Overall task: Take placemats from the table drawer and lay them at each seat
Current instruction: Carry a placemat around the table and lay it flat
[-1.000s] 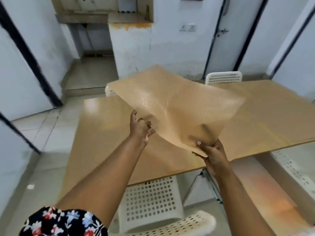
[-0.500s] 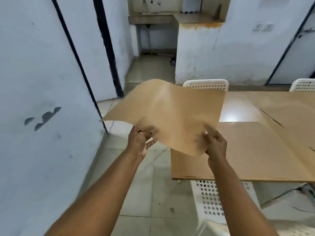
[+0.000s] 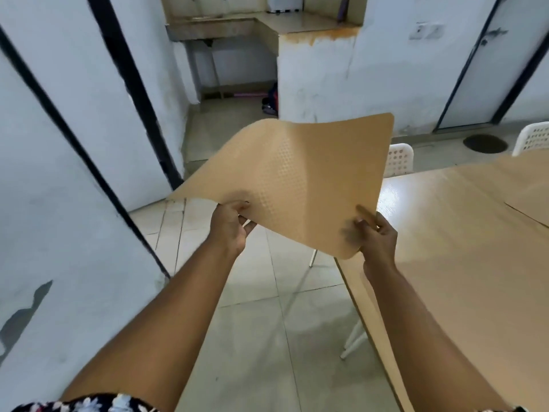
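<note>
A tan, dimpled placemat (image 3: 297, 179) hangs in the air over the tiled floor, just left of the wooden table (image 3: 463, 251). My left hand (image 3: 230, 227) pinches its near left edge. My right hand (image 3: 378, 236) grips its near right corner, at the table's left end. The mat bows upward in the middle and hides part of a white chair behind it. Another tan placemat (image 3: 525, 185) lies flat on the table at the far right.
A white perforated chair (image 3: 399, 157) stands at the table's far left corner and another chair (image 3: 531, 138) further right. A white wall with black strips (image 3: 59, 173) runs close on my left. Tiled floor (image 3: 261, 322) lies between wall and table. A round floor drain (image 3: 484, 143) sits behind.
My view has swung left and moved along the table's end; the table now sits on my right. Both hands keep hold of the placemat, carried level in front of me.
</note>
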